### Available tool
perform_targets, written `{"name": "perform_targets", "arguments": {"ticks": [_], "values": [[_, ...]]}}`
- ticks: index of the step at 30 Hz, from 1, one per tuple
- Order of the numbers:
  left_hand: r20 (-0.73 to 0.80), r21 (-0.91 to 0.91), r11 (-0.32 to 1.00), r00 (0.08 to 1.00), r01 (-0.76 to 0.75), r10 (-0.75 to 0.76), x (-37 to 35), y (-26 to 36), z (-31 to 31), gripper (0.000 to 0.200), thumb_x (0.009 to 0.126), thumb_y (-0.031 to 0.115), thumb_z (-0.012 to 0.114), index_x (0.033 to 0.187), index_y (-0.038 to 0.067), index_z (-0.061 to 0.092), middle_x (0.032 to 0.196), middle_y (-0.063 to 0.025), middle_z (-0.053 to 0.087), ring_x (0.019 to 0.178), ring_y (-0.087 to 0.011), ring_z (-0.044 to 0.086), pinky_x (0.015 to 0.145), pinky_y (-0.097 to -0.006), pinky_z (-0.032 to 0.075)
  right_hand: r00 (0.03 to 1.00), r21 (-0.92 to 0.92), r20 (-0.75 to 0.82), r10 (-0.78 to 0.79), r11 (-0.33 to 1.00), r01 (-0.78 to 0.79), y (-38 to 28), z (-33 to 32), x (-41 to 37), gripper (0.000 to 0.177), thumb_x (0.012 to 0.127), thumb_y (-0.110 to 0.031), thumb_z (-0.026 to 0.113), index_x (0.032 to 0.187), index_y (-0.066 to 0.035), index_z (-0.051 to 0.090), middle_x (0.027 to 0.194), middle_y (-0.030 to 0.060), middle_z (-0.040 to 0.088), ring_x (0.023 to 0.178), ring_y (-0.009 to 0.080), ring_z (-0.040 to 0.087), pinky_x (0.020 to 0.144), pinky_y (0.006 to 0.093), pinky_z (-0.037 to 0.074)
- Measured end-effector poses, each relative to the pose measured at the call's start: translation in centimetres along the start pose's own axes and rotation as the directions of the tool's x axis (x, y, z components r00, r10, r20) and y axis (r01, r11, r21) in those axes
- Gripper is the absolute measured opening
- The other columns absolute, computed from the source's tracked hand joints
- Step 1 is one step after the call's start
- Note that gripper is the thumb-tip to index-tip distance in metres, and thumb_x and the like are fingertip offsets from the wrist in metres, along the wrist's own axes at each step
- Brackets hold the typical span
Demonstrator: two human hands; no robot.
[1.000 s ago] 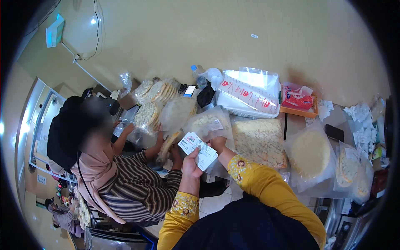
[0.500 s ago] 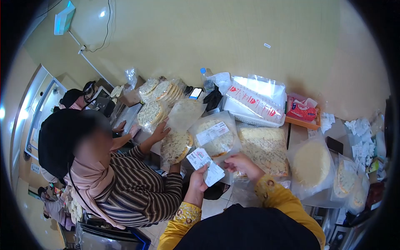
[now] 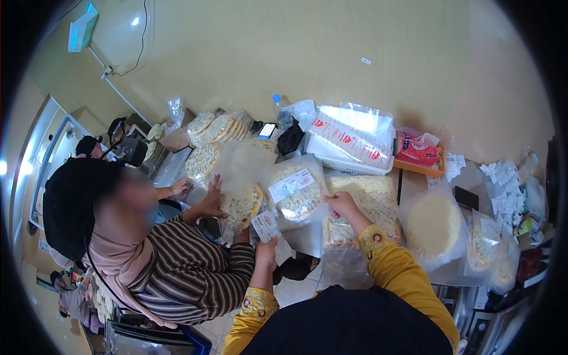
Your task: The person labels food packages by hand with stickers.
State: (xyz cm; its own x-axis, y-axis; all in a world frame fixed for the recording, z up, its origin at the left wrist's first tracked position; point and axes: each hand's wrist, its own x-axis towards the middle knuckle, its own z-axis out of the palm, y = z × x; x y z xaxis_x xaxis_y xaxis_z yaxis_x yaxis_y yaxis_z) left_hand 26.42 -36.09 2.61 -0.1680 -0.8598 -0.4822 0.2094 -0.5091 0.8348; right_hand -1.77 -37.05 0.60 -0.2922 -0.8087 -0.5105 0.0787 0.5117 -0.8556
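Note:
My left hand (image 3: 266, 253) is closed around a few printed label sheets (image 3: 269, 229), held low in front of me. My right hand (image 3: 343, 206) pinches the right edge of a clear plastic bag (image 3: 318, 171) with a round topped pizza (image 3: 299, 203) inside. A white printed label (image 3: 291, 184) lies across the top of that bag. Just left of it, a co-worker's hand (image 3: 211, 201) rests at another bagged pizza (image 3: 241, 210). To the right lies a large rectangular bagged pizza (image 3: 362, 202), partly behind my right forearm.
A white basket (image 3: 349, 164) with printed wrapping stands against the wall, beside an orange box (image 3: 435, 168) with a red tissue pack. Stacked pizzas (image 3: 234, 127) sit at the back left. A plain round base (image 3: 436, 226), a dark phone (image 3: 466, 198) and crumpled papers are on the right.
My right hand has moved up along the bag's right edge. My left hand with the labels has shifted left and down. The view has turned slightly, and the co-worker's hand has moved lower.

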Motion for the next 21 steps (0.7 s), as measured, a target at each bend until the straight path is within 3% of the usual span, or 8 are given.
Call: {"name": "perform_targets", "arguments": {"ticks": [3,6,9,13,17,18,20,21], "values": [[0.054,0.041,0.999,0.998,0.011,-0.013,0.9,0.6,0.6,0.024,0.088,0.009,0.048,0.109,-0.004,0.049,0.09,-0.0158,0.062,0.076,-0.0279,0.062,0.068,-0.0398,0.051,0.996,-0.139,-0.018,-0.084,0.987,0.081,0.2,0.1,0.4,0.038,0.076,-0.035,0.067,0.064,-0.003,0.051,0.054,0.0052,0.05,0.037,0.0131,0.046,0.033,0.0267,0.038],[0.108,0.082,0.996,0.993,0.047,-0.056,2.6,0.3,0.7,0.026,0.087,0.009,0.048,0.109,-0.005,0.048,0.089,-0.0173,0.062,0.075,-0.0288,0.063,0.067,-0.0402,0.051,0.997,-0.064,0.072,0.034,0.998,-0.029,0.3,0.2,1.0,0.038,0.075,-0.035,0.068,0.061,-0.005,0.049,0.051,0.0033,0.047,0.036,0.0119,0.043,0.031,0.0264,0.032],[0.073,0.085,0.994,0.995,0.064,-0.07,3.0,0.1,1.0,0.025,0.087,0.007,0.047,0.11,-0.002,0.049,0.094,-0.017,0.061,0.08,-0.0299,0.062,0.072,-0.0415,0.05,0.985,-0.058,0.163,0.047,0.998,-0.038,-0.2,-0.1,0.6,0.037,0.075,-0.035,0.068,0.06,-0.008,0.047,0.048,0.0004,0.042,0.034,0.0102,0.038,0.03,0.0248,0.026],[0.134,0.028,1.0,0.991,0.002,-0.006,1.5,0.5,0.9,0.023,0.086,0.008,0.05,0.104,-0.005,0.052,0.091,-0.0172,0.062,0.076,-0.0271,0.063,0.069,-0.0381,0.051,0.947,0.236,0.302,0.112,0.953,-0.188,-1.8,-0.8,-1.8,0.039,0.076,-0.037,0.067,0.057,-0.012,0.044,0.046,-0.0024,0.036,0.033,0.0079,0.031,0.03,0.0225,0.021],[0.182,-0.023,0.999,0.983,0.025,-0.021,-2.5,2.0,2.6,0.026,0.084,0.009,0.053,0.107,-0.004,0.051,0.094,-0.0149,0.062,0.079,-0.0276,0.062,0.073,-0.0397,0.051,0.907,0.527,0.417,0.061,0.797,-0.296,-2.3,-3.0,-4.3,0.041,0.077,-0.039,0.064,0.054,-0.016,0.039,0.044,-0.0038,0.032,0.033,0.0071,0.025,0.03,0.0216,0.018],[0.269,-0.092,0.996,0.963,0.013,0.012,-2.9,2.0,2.5,0.029,0.083,0.011,0.055,0.106,-0.005,0.051,0.094,-0.0158,0.061,0.082,-0.0286,0.061,0.075,-0.0398,0.05,0.895,0.576,0.445,0.018,0.76,-0.301,-1.7,-3.6,-4.1,0.041,0.078,-0.038,0.063,0.052,-0.018,0.038,0.043,-0.0046,0.031,0.032,0.0071,0.025,0.03,0.0216,0.018],[0.301,-0.143,0.99,0.953,0.013,0.031,-3.3,2.5,3.1,0.037,0.083,0.012,0.055,0.116,-0.003,0.044,0.096,-0.017,0.06,0.084,-0.0313,0.06,0.077,-0.0432,0.05,0.871,0.659,0.479,-0.109,0.701,-0.274,-2.3,-5.3,-6.4,0.044,0.08,-0.036,0.061,0.051,-0.017,0.035,0.042,-0.0048,0.032,0.032,0.0066,0.028,0.03,0.022,0.019],[0.378,-0.157,0.988,0.923,-0.005,0.065,-4.0,3.1,4.0,0.04,0.083,0.012,0.055,0.118,-0.002,0.042,0.099,-0.0166,0.059,0.086,-0.0308,0.06,0.079,-0.0432,0.049,0.882,0.682,0.438,-0.174,0.703,-0.201,-2.6,-6.3,-7.7,0.043,0.081,-0.034,0.06,0.052,-0.015,0.035,0.042,-0.0042,0.033,0.032,0.0065,0.028,0.03,0.0222,0.019]]}}
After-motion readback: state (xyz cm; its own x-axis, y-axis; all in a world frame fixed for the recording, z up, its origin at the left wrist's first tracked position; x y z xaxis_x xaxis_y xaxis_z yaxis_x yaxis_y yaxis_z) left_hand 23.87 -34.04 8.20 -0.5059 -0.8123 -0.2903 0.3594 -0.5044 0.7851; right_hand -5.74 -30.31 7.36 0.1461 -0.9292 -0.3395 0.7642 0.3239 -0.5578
